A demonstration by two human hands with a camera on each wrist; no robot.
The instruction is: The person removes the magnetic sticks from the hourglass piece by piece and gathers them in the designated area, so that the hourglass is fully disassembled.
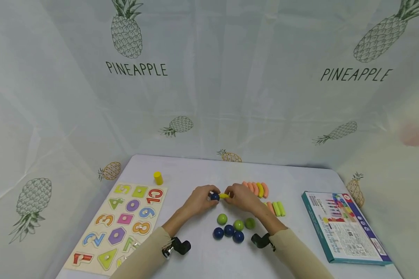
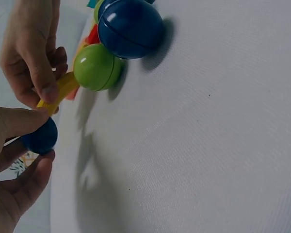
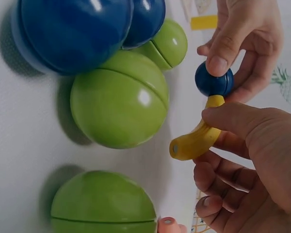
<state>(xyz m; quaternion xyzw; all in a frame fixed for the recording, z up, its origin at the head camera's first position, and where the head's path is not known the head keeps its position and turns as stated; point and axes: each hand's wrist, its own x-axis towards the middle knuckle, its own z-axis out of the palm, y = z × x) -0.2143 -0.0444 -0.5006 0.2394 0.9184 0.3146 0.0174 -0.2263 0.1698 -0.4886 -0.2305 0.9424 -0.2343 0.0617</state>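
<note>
My left hand (image 1: 199,200) pinches a dark blue ball (image 3: 214,80) between thumb and fingers above the white table. Opposite it, my right hand (image 1: 243,197) holds a curved yellow stick (image 3: 196,141) between thumb and fingers. One end of that stick touches the blue ball, and its other end shows a small grey metal-like dot. In the left wrist view the ball (image 2: 42,137) is partly covered by the left thumb, and the stick (image 2: 63,90) slants up from it toward the right fingers.
Nearer me lie several green balls (image 1: 222,219) and blue balls (image 1: 229,231). Curved orange and yellow sticks (image 1: 255,188) and straight green sticks (image 1: 281,209) lie right. A number puzzle board (image 1: 125,219) and yellow cylinder (image 1: 158,178) are left; a box (image 1: 347,226) is far right.
</note>
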